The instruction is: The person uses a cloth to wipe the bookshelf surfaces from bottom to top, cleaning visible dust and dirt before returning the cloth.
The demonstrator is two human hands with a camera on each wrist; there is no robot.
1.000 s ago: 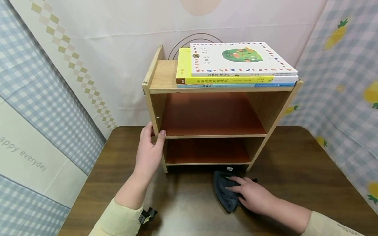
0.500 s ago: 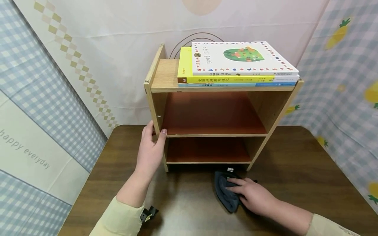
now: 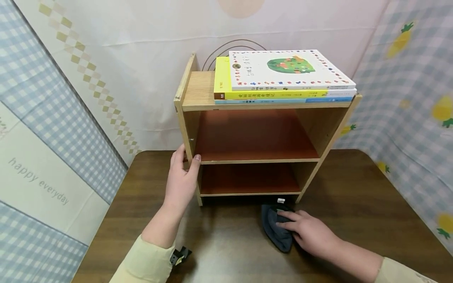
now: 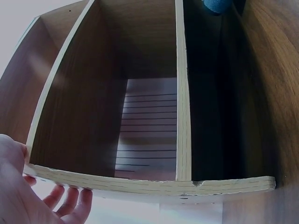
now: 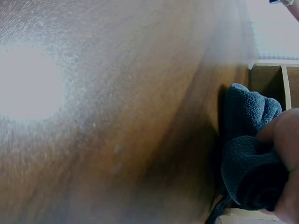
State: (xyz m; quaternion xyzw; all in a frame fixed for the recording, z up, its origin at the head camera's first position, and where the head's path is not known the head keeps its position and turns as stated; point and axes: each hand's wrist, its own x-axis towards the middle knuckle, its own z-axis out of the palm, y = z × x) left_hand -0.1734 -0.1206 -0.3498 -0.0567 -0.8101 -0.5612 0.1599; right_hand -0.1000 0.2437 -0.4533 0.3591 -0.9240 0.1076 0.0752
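Observation:
A small wooden shelf (image 3: pixel 260 161) with reddish-brown boards stands on the table. My left hand (image 3: pixel 181 182) grips its left side panel (image 3: pixel 185 129), thumb on the front edge by the middle board and fingers round the outside. In the left wrist view, the fingertips (image 4: pixel 84 198) curl behind the panel's edge. Low in front of the shelf, my right hand (image 3: pixel 311 232) holds a bunched dark blue-grey towel (image 3: pixel 274 228) down by the table. The right wrist view shows the towel (image 5: pixel 250 163) folded up under the fingers, close to the shelf's bottom opening.
Three stacked books lie on the shelf's top, a white picture book (image 3: pixel 290 70) uppermost over a yellow one (image 3: pixel 222 74). A small white tag (image 3: pixel 281 200) shows at the shelf's base. Patterned curtains (image 3: pixel 148 59) hang behind and beside the brown table (image 3: pixel 141 204).
My right hand and the towel have shifted slightly to the right along the shelf's base. The left hand keeps its grip on the side panel.

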